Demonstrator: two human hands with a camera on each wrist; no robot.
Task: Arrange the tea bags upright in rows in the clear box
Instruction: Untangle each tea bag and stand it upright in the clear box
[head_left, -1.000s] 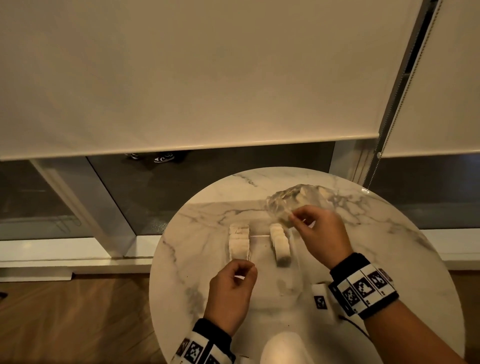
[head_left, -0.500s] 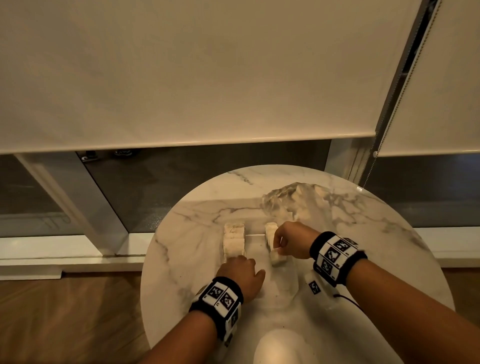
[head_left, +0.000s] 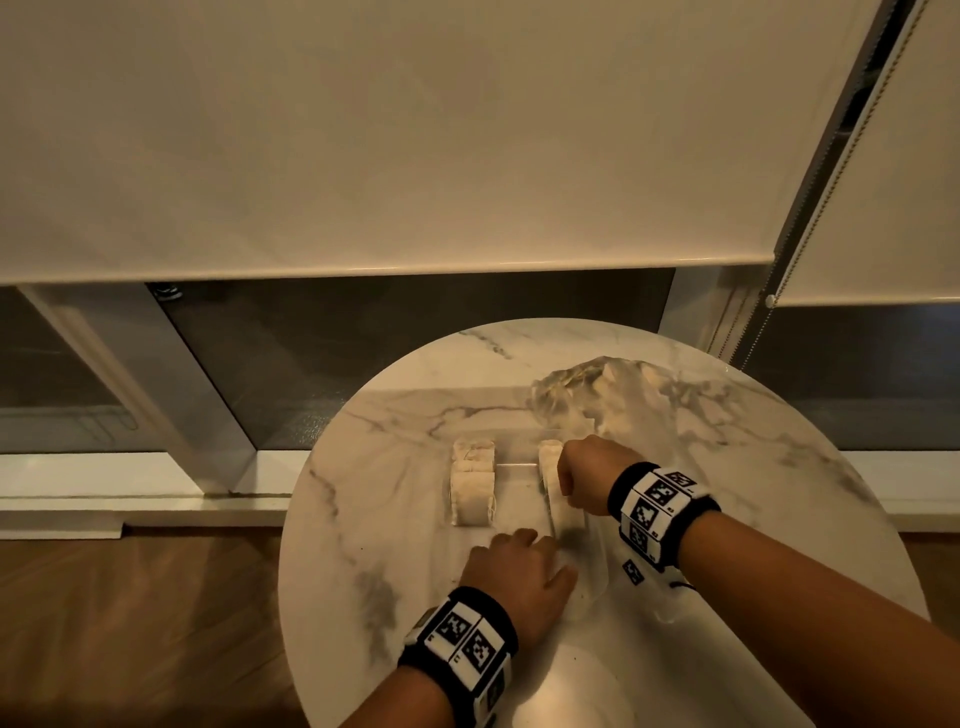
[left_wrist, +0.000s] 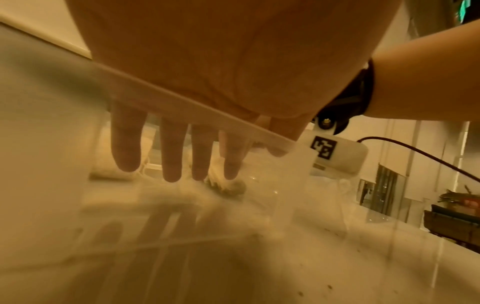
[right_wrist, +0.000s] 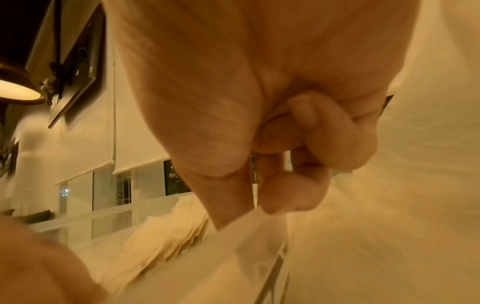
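Two rows of pale, upright tea bags in the clear box (head_left: 519, 467): left row (head_left: 471, 488) just beyond the left hand (head_left: 519, 569), whose straight fingers rest over the near wall. Right row (head_left: 548, 460) touches the right hand (head_left: 587, 475), which pinches one tea bag (right_wrist: 249, 234).

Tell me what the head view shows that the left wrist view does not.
Only the head view shows the whole round table, the two rows of tea bags from above, the left row and the right row, the crumpled clear bag behind them, and the blinds. Only the left wrist view shows the left hand's fingers straight, hanging over the box rim into the box. Both show the left hand at the near edge of the box, the tea bags and the right wrist band.
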